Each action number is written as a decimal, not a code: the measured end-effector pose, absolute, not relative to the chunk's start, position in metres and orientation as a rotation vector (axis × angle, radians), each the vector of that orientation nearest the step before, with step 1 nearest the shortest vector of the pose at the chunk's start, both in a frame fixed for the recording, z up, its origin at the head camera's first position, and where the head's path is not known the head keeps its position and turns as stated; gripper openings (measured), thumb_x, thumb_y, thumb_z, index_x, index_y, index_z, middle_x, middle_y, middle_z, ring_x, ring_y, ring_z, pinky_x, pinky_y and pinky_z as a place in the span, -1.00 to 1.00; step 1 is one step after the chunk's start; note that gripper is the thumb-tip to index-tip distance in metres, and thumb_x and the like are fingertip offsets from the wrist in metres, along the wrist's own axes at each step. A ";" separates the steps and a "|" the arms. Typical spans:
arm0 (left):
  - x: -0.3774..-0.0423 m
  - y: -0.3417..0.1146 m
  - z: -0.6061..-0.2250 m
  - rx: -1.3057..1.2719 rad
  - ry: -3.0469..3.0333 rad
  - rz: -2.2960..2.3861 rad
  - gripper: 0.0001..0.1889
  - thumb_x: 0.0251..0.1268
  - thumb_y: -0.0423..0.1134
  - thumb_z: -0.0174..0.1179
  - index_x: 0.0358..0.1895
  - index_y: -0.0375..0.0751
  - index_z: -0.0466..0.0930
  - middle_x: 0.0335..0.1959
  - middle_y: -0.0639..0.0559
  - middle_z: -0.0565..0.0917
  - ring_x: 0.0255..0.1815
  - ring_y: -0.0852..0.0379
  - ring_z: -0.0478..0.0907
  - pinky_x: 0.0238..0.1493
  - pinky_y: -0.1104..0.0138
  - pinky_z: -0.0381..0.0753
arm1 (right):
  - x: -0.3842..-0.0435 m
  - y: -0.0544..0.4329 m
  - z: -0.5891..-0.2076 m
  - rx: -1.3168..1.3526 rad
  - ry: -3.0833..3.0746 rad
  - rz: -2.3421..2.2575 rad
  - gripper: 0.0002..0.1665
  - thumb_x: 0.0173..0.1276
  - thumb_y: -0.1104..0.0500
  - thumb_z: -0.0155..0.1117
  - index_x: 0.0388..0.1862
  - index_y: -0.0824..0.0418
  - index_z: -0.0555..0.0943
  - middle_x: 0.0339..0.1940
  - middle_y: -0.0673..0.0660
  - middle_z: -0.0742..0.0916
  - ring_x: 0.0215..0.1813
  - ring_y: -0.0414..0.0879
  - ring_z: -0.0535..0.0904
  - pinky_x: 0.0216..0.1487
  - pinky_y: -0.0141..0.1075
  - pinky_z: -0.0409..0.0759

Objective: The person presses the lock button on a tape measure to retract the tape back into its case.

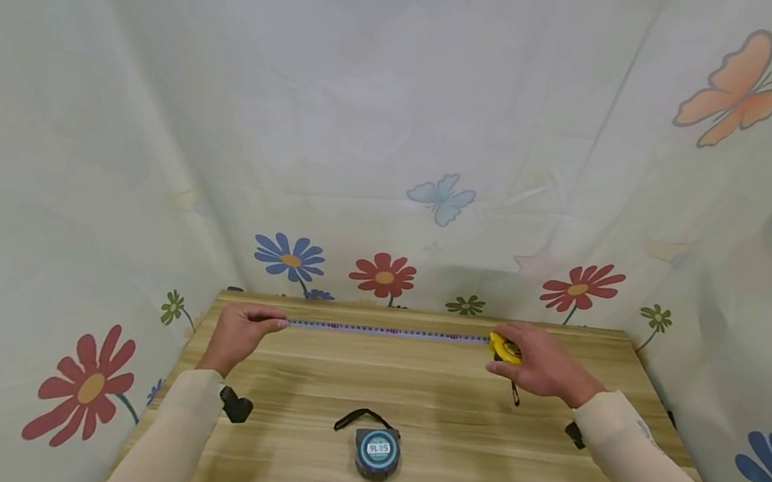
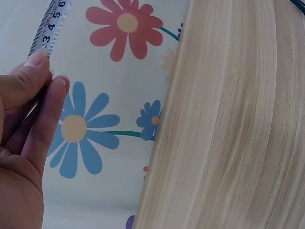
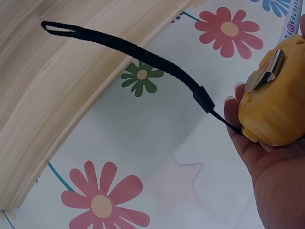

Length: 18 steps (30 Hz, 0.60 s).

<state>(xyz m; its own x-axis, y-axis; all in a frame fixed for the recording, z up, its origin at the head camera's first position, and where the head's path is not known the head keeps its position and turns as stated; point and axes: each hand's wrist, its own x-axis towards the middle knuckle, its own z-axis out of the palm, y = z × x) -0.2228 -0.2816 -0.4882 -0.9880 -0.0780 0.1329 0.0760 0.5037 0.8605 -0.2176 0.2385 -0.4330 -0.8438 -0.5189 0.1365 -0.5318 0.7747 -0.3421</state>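
My right hand grips a yellow tape measure, with its metal clip and black wrist strap showing in the right wrist view. A white measuring blade runs out of it to the left, stretched nearly straight over the far part of the table. Between thumb and fingers, my left hand pinches the blade's free end; the left wrist view shows the numbers 3 to 6 just past the thumb, while the tip is hidden. A second tape measure, dark grey with a blue ring, lies on the table nearer to me.
The wood-grain table ends at a pale curtain printed with flowers and butterflies, which hangs behind it and on both sides. A black strap curls beside the grey tape measure. A dark device sits at my left wrist.
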 end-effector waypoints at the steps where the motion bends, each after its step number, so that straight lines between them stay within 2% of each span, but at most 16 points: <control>1: -0.223 -0.282 -0.488 0.002 -2.589 -1.493 -0.75 0.35 -0.10 0.43 -0.05 -0.16 0.85 -0.05 -0.10 0.85 0.01 -0.02 0.78 0.14 -0.02 0.74 | -0.218 0.239 -0.433 0.866 -2.928 0.581 -0.36 0.38 -0.10 0.47 0.25 0.28 0.62 -0.05 0.08 0.70 -0.15 -0.14 0.52 -0.05 -0.14 0.61; 3: -0.222 -0.282 -0.487 0.010 -2.596 -1.487 -0.78 0.35 -0.10 0.43 -0.06 -0.11 0.86 -0.04 -0.10 0.85 0.01 -0.01 0.78 0.11 0.03 0.75 | -0.218 0.239 -0.433 0.865 -2.932 0.584 -0.34 0.38 -0.12 0.47 0.25 0.29 0.61 -0.05 0.08 0.70 -0.15 -0.14 0.52 -0.04 -0.14 0.62; 13: -0.221 -0.279 -0.486 0.014 -2.604 -1.476 -0.81 0.37 -0.10 0.42 -0.07 -0.07 0.86 -0.03 -0.09 0.84 0.03 -0.03 0.77 0.13 0.02 0.74 | -0.218 0.238 -0.434 0.856 -2.928 0.573 -0.38 0.34 -0.11 0.50 0.24 0.22 0.63 -0.07 0.04 0.69 -0.15 -0.16 0.51 -0.04 -0.18 0.60; 18: -0.220 -0.279 -0.486 0.010 -2.601 -1.473 -0.82 0.37 -0.12 0.42 -0.08 -0.07 0.86 -0.04 -0.09 0.85 0.01 -0.01 0.77 0.12 0.04 0.75 | -0.217 0.238 -0.434 0.861 -2.925 0.579 -0.36 0.34 -0.11 0.50 0.25 0.23 0.62 -0.06 0.06 0.70 -0.14 -0.14 0.52 -0.02 -0.14 0.63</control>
<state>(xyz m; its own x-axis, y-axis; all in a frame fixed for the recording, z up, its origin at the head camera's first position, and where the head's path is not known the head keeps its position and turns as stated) -0.2201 -0.2791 -0.4856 -0.9884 -0.0804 0.1286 0.0690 0.5170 0.8532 -0.2175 0.2376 -0.4344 -0.8454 -0.5157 0.1395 -0.5299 0.7765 -0.3410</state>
